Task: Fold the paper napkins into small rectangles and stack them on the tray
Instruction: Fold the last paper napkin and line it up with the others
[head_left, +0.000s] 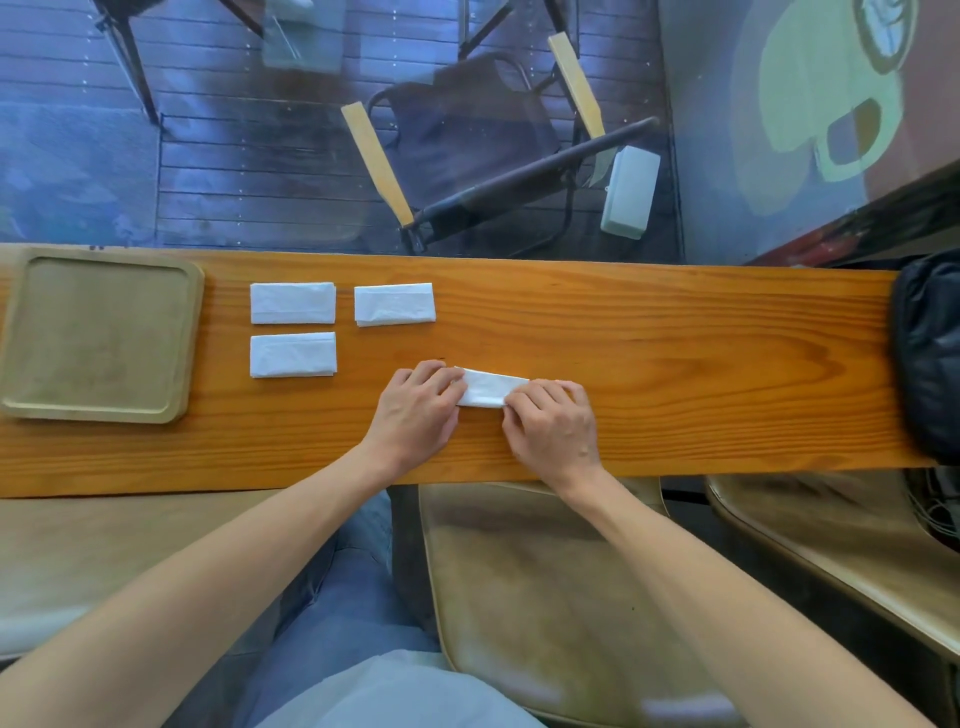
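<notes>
Left hand (415, 410) and right hand (553, 421) fingers pinch opposite ends of a folded napkin (488, 387) on the surface (675, 364); three folded napkins (293, 303) beside the tray (98, 332).

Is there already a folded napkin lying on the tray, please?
No, the tray holds nothing, and the three folded napkins lie beside it on the wooden table.

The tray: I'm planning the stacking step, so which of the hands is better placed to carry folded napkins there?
Probably the left hand: the tray and three folded napkins lie on its side; the right hand would cross over.
</notes>
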